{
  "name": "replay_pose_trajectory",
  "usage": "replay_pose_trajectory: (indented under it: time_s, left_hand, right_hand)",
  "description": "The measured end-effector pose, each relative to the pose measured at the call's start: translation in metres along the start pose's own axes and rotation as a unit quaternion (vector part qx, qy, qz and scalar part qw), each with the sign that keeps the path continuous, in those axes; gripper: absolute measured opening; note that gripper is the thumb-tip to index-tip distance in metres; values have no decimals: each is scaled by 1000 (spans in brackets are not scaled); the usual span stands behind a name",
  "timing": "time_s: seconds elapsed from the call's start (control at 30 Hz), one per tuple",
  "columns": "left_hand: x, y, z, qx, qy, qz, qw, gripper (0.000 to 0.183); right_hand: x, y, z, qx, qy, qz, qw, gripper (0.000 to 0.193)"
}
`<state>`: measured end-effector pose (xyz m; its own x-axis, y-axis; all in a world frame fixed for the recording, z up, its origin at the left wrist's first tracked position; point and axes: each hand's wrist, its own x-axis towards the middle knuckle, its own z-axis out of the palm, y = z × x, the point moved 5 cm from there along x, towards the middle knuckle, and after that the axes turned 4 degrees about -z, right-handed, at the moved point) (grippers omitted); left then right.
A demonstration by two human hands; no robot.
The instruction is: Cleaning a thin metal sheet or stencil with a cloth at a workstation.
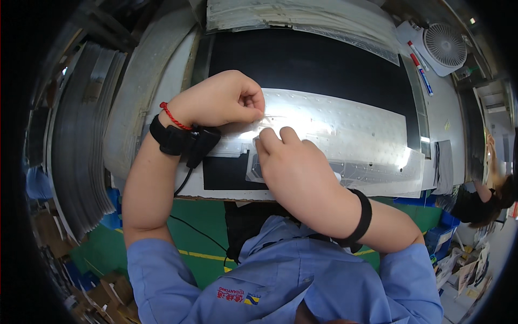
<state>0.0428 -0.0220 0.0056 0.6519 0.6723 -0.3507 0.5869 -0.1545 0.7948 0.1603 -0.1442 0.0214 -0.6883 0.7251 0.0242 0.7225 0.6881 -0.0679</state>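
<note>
A shiny silver sheet (345,121) with rows of small bumps lies on a black mat (302,59). My left hand (221,100) is at the sheet's left end, thumb and fingers curled into a pinch. Whatever is between those fingertips is too small to make out. My right hand (297,162) is bent over the near side of the sheet, its fingertips drawn together close to the left ones. A white rounded end (338,176) sticks out beside its palm; the rest is hidden. Under the right hand lies a clear printed film (377,175) with thin lines.
Stacked thin sheets (302,13) lie at the far edge, and more stacks (81,135) stand at the left. On the right are a white fan (444,46), markers (421,73) and a grey cloth (443,167). A black cable (185,182) hangs from my left wrist.
</note>
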Motion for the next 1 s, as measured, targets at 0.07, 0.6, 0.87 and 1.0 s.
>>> replay_pose_trajectory:
  time_s: [0.07,0.6,0.87,1.0]
  left_hand:
    - [0,2,0,5,1,19,1000,10]
    - [0,-2,1,11,-1,15,1000,10]
    - [0,2,1,10,-1,3,1000,9]
    - [0,0,1,2,4,13,1000,10]
  right_hand:
    - [3,4,-2,-3,0,4,1000,34]
    - [6,14,0,34,48,24,998,28]
    - [9,14,-2,53,40,27,997,31]
    - [4,10,-3,45,-10,15,999,36]
